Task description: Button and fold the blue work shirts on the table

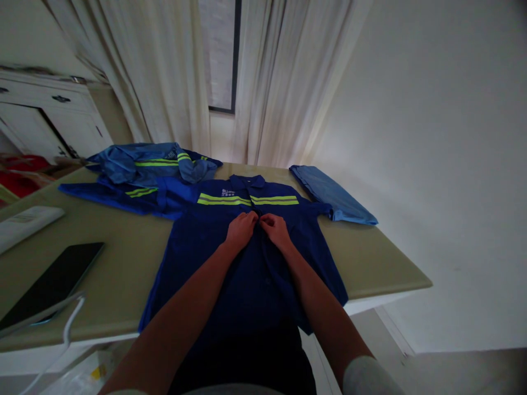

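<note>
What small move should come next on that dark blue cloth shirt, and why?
Perhaps draw the dark blue cloth shirt together at mid-front: the bare left hand and bare right hand pinch it there side by side, just below the yellow-green stripes.

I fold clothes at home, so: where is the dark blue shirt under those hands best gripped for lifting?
Probably by both shoulders, from above, on either side of the collar: the shirt lies spread out, collar end farthest from the camera.
</note>
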A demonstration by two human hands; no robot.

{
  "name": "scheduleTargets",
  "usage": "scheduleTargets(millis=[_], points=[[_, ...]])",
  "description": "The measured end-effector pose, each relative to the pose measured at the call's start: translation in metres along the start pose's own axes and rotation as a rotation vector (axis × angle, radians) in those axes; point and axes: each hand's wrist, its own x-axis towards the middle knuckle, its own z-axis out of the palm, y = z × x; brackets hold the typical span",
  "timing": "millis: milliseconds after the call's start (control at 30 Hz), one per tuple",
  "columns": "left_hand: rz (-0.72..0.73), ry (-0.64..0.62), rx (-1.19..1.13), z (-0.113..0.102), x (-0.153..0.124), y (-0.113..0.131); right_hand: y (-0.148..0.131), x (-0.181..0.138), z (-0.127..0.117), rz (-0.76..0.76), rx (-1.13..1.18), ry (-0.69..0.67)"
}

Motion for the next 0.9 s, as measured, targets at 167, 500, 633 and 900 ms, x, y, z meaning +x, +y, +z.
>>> scheduleTargets(millis=[167,500,633,900], points=[[-0.022,-0.037,-0.061,0.004,0.001,-0.003,0.0,0.001,0.001,-0.165,-0.154,0.042],[-0.227,0.069,-0.414,0.005,0.01,-0.003,-0.008,-0.002,0.003,-0.234,-0.275,0.137],[-0.128,0.066,-0.331,0.004,0.011,-0.006,-0.006,0.003,0.003,-0.067,-0.156,0.153],[0.128,0.004,0.048,0.003,0.003,-0.008,0.002,0.008,0.0,0.05,-0.037,0.064]])
